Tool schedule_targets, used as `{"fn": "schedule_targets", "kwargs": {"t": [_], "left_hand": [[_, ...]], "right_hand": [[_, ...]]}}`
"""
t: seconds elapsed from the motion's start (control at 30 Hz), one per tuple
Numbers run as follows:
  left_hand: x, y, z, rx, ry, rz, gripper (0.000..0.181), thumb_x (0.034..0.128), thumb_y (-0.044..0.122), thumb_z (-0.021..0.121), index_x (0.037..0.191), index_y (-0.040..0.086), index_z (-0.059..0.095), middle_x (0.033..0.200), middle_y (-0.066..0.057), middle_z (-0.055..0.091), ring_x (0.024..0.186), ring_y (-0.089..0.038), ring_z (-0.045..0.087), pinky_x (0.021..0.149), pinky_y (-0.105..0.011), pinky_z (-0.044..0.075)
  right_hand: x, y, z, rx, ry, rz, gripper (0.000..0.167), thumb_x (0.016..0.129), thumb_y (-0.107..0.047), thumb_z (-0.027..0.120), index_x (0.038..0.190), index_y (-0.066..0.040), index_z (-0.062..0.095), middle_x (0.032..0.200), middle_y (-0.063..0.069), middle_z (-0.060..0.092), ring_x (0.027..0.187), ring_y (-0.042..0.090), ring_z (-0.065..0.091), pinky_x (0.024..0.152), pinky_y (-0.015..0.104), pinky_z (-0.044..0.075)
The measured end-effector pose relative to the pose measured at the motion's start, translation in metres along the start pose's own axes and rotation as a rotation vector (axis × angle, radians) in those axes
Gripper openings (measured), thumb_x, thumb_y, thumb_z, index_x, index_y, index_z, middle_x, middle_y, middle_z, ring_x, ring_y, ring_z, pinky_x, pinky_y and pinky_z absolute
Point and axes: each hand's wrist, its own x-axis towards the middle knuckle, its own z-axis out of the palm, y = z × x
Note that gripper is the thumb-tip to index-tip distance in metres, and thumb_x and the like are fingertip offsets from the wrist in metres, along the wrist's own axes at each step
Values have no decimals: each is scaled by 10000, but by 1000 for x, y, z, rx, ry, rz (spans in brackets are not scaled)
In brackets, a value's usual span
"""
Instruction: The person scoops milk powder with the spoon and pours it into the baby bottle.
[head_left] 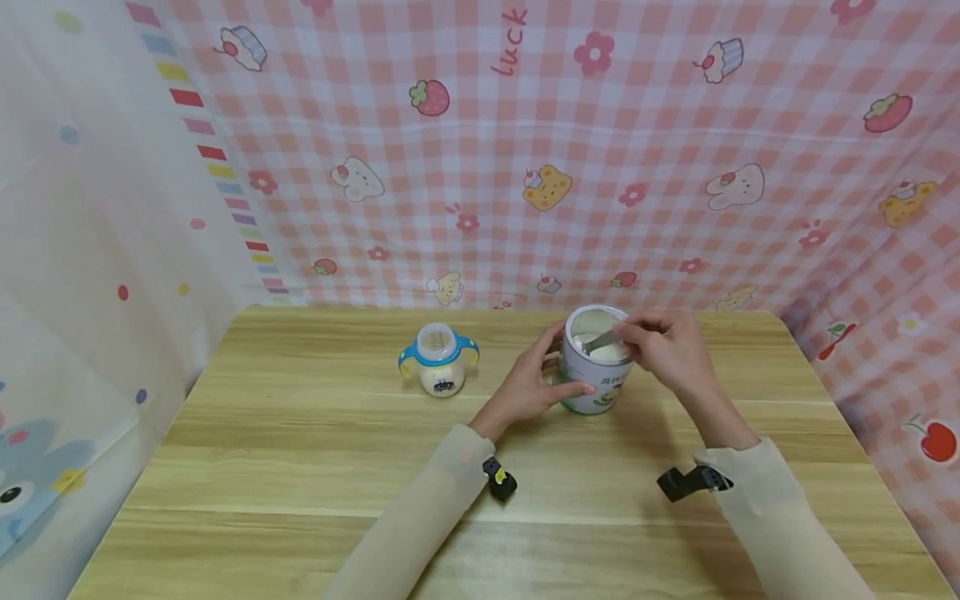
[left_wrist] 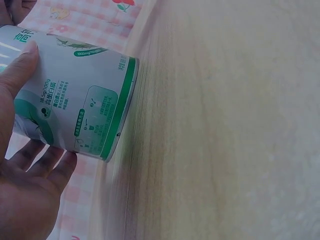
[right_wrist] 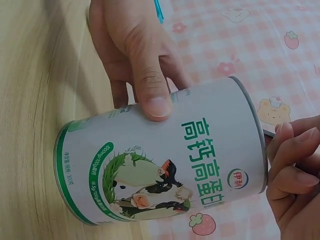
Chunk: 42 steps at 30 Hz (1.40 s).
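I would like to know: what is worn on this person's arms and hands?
The long sleeves are cream. At the left wrist is a black device with a small yellow mark; at the right, another black device. The left hand and right hand wear no gloves.

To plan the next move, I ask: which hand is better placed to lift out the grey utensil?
Likely the right hand: it holds the grey utensil, while the left hand grips the can.
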Motion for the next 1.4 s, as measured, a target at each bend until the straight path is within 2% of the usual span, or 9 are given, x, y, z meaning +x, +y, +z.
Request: {"fn": "schedule_targets", "kwargs": {"t": [0.23,0.43,0.8,1.1,1.4], "left_hand": [[0,-2,1,-9,3,2,931,825,327,874,1541,496,303,1519,93,490,1410,-107,463,1201,-364,420],[0,-3,2,-3,3,5,935,825,338,871,1542,505,295,1527,90,483,1418,-117,460,1200,-368,423],[0,-3,0,4,-1,9,940,830,337,869,1547,503,284,1536,92,476,1422,-116,456,1201,-364,421],[0,-3,0,2,-3,11,945,829,326,871,1555,481,287,1534,83,480,1423,-115,457,1200,-353,422],[0,-3,-1,6,0,5,943,833,324,866,1560,476,285,1538,78,476,1427,-116,452,1197,-346,425]], "right_hand": [[-2,8,-4,103,1,33,282,1016,-238,640,1022,25,741,658,-56,629,530,74,483,454,227,403],[-4,13,-6,125,15,77,289,1027,-244,618,1046,24,723,653,-74,621,511,76,451,442,238,372],[-8,18,-10,226,90,129,314,1030,-264,618,1080,38,692,686,-104,647,570,44,513,470,188,431],[-6,23,-11,359,175,79,219,1005,-189,666,937,19,668,664,-71,619,542,45,505,452,178,436],[-4,26,-9,285,293,-21,266,989,-196,689,899,54,680,603,-107,602,487,22,495,427,160,434]]}}
